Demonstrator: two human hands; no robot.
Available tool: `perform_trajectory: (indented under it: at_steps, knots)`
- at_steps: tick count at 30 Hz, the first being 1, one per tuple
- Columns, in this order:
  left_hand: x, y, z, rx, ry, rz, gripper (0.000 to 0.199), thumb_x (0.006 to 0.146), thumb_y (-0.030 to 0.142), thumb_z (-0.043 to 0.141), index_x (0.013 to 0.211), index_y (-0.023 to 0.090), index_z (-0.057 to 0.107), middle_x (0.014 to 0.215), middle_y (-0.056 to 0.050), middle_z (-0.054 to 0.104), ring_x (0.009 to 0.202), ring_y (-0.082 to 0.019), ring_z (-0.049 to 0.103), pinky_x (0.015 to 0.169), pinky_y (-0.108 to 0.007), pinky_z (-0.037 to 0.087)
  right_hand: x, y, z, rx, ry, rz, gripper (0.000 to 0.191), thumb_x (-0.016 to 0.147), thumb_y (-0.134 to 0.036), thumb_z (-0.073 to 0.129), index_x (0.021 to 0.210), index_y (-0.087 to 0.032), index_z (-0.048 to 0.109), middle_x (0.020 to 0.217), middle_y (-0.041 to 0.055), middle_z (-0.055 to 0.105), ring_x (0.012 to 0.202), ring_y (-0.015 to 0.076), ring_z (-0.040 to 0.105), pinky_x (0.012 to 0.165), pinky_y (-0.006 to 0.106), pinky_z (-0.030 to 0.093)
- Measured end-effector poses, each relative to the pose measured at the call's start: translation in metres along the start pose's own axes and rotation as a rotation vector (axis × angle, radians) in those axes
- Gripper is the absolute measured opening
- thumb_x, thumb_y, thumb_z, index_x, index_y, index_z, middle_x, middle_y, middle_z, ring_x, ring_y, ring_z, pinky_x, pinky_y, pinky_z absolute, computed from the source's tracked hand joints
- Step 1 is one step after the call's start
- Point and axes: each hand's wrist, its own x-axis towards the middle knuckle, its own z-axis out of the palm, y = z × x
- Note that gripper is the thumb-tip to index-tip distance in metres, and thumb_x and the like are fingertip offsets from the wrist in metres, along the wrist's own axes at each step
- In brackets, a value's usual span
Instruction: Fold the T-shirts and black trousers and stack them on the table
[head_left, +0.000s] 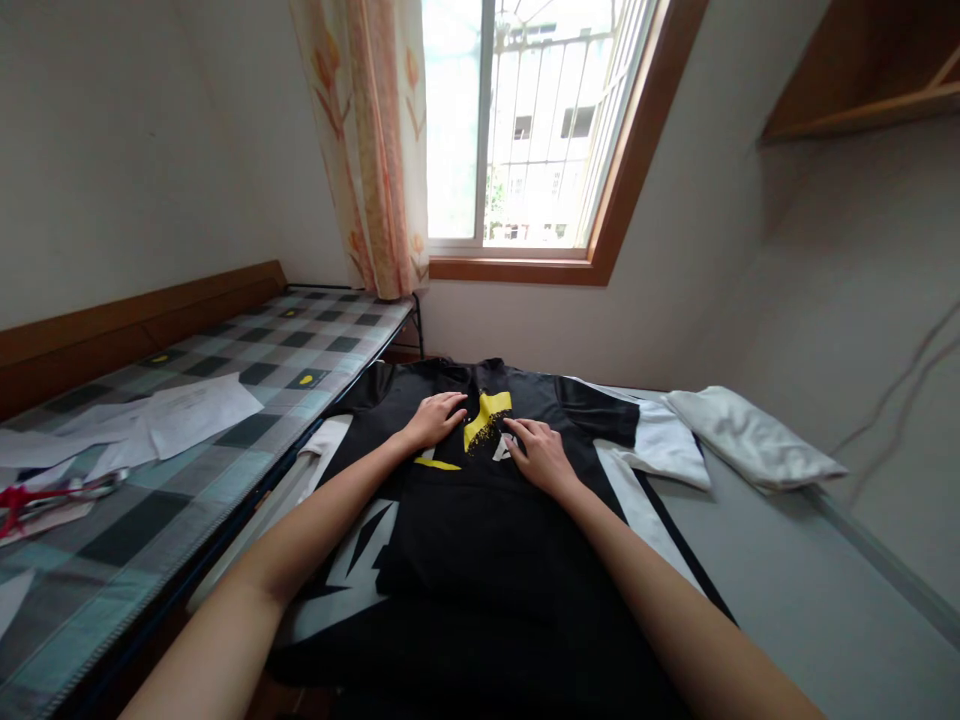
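A black shirt (465,540) with a yellow and white print on its chest lies spread out in front of me, its collar toward the window. My left hand (435,419) rests flat on the chest, left of the yellow print, fingers extended. On the other side of the print, my right hand (541,452) lies on the fabric with its fingers apart, close to the white mark. Neither hand grips anything. White fabric (667,445) shows under and beside the right sleeve, and some more shows by the left sleeve.
At the right lies a folded white cloth (750,435) on a grey surface (810,570). A checkered bed (247,400) at the left holds papers (195,415) and red-handled scissors (22,500). Behind are a curtain (375,150) and a barred window (540,120).
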Motion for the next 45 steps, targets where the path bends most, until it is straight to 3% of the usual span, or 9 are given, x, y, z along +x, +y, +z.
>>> perform_trajectory:
  at_steps: [4, 8, 13, 17, 23, 28, 34, 45]
  knots:
    - [0.028, 0.003, -0.005, 0.084, 0.099, -0.051, 0.037, 0.093, 0.034, 0.046, 0.127, 0.025, 0.056, 0.13, -0.007, 0.057, 0.122, -0.024, 0.049, 0.099, -0.038, 0.039, -0.002, -0.002, -0.003, 0.03, 0.01, 0.008, 0.039, 0.094, -0.037, 0.047, 0.128, -0.022, 0.059, 0.124, 0.0097, 0.062, 0.116, 0.0252, 0.05, 0.096, 0.038, 0.036]
    - [0.072, 0.005, -0.005, 0.131, 0.213, -0.073, 0.034, 0.095, 0.034, 0.044, 0.123, 0.021, 0.058, 0.127, -0.011, 0.057, 0.124, -0.025, 0.046, 0.101, -0.039, 0.035, -0.004, -0.003, -0.007, 0.07, 0.011, 0.012, 0.036, 0.094, -0.035, 0.048, 0.126, -0.022, 0.06, 0.122, 0.009, 0.062, 0.116, 0.0248, 0.051, 0.095, 0.039, 0.037]
    - [0.119, -0.006, 0.011, 0.257, 0.062, -0.047, 0.036, 0.099, 0.032, 0.031, 0.126, 0.023, 0.054, 0.132, -0.01, 0.054, 0.128, -0.023, 0.044, 0.106, -0.04, 0.026, -0.006, -0.001, -0.01, 0.145, 0.017, 0.031, 0.034, 0.094, -0.034, 0.049, 0.124, -0.023, 0.06, 0.119, 0.0083, 0.064, 0.113, 0.0231, 0.052, 0.095, 0.038, 0.037]
    - [0.138, -0.02, 0.025, 0.298, -0.057, -0.055, 0.035, 0.098, 0.038, 0.038, 0.119, 0.02, 0.059, 0.121, -0.013, 0.061, 0.116, -0.026, 0.053, 0.1, -0.043, 0.032, -0.006, 0.001, -0.01, 0.171, 0.017, 0.032, 0.033, 0.093, -0.033, 0.05, 0.123, -0.024, 0.06, 0.117, 0.0082, 0.064, 0.112, 0.0229, 0.052, 0.093, 0.037, 0.038]
    - [0.145, -0.02, 0.025, 0.369, -0.074, -0.052, 0.038, 0.095, 0.044, 0.043, 0.11, 0.015, 0.062, 0.119, -0.018, 0.056, 0.113, -0.032, 0.051, 0.092, -0.044, 0.036, -0.006, 0.001, -0.011, 0.186, 0.014, 0.041, 0.032, 0.092, -0.032, 0.053, 0.122, -0.024, 0.061, 0.115, 0.0072, 0.064, 0.111, 0.0233, 0.051, 0.093, 0.037, 0.037]
    - [0.141, -0.015, 0.024, 0.463, 0.034, -0.008, 0.035, 0.093, 0.044, 0.048, 0.108, 0.015, 0.061, 0.119, -0.018, 0.054, 0.112, -0.032, 0.049, 0.09, -0.041, 0.035, -0.006, 0.0, -0.01, 0.176, 0.012, 0.048, 0.031, 0.09, -0.029, 0.054, 0.12, -0.024, 0.061, 0.114, 0.0066, 0.063, 0.11, 0.0234, 0.051, 0.092, 0.037, 0.036]
    - [0.142, -0.019, 0.028, 0.416, 0.008, -0.027, 0.033, 0.093, 0.044, 0.047, 0.103, 0.016, 0.062, 0.108, -0.014, 0.059, 0.104, -0.029, 0.053, 0.088, -0.04, 0.035, -0.006, 0.001, -0.008, 0.166, 0.025, 0.044, 0.03, 0.09, -0.029, 0.055, 0.118, -0.024, 0.062, 0.113, 0.0061, 0.063, 0.108, 0.0234, 0.05, 0.09, 0.037, 0.036]
    - [0.139, -0.012, 0.028, 0.334, 0.071, -0.037, 0.02, 0.094, 0.027, 0.045, 0.097, 0.018, 0.062, 0.112, -0.012, 0.059, 0.106, -0.026, 0.053, 0.09, -0.039, 0.034, -0.006, 0.0, -0.007, 0.156, 0.016, 0.052, 0.027, 0.089, -0.029, 0.055, 0.114, -0.023, 0.065, 0.113, 0.0069, 0.062, 0.108, 0.0227, 0.049, 0.091, 0.037, 0.035]
